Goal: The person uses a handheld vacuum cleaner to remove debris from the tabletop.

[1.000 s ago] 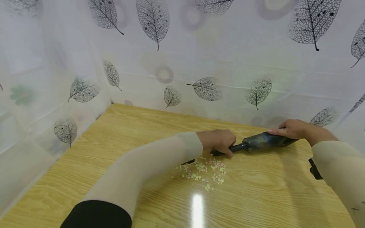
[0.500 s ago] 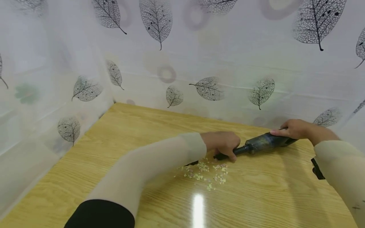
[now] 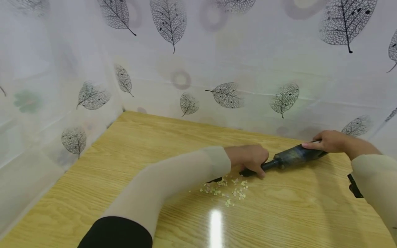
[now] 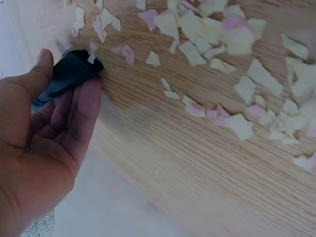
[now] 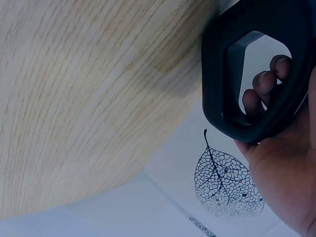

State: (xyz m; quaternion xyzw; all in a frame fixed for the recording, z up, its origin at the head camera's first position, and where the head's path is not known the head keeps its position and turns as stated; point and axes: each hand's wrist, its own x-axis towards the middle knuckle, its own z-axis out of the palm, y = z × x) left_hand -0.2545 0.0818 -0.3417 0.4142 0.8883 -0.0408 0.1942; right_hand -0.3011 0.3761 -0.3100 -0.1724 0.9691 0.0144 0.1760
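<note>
A dark handheld vacuum cleaner (image 3: pixel 291 157) slants over the table, its narrow nozzle (image 3: pixel 248 172) low among small torn paper scraps (image 3: pixel 238 193). My left hand (image 3: pixel 255 159) grips the nozzle tube; in the left wrist view, thumb and fingers hold the black nozzle (image 4: pixel 71 74) from both sides. Pale yellow and pink scraps (image 4: pixel 242 39) lie near its mouth, and a small one shows right at the opening. My right hand (image 3: pixel 332 141) holds the rear handle. In the right wrist view, its fingertips (image 5: pixel 264 83) come through the black loop handle (image 5: pixel 215 74).
The wood-grain table (image 3: pixel 149 137) meets a white leaf-patterned curtain (image 3: pixel 242 62) at the back and left. Part of a black object (image 3: pixel 214 179) shows beneath my left sleeve. Another small black object (image 3: pixel 355 186) is by my right sleeve.
Both hands and the vacuum cleaner have shifted a little to the right. Fewer paper scraps lie near the nozzle, and the pink ones there have thinned out.
</note>
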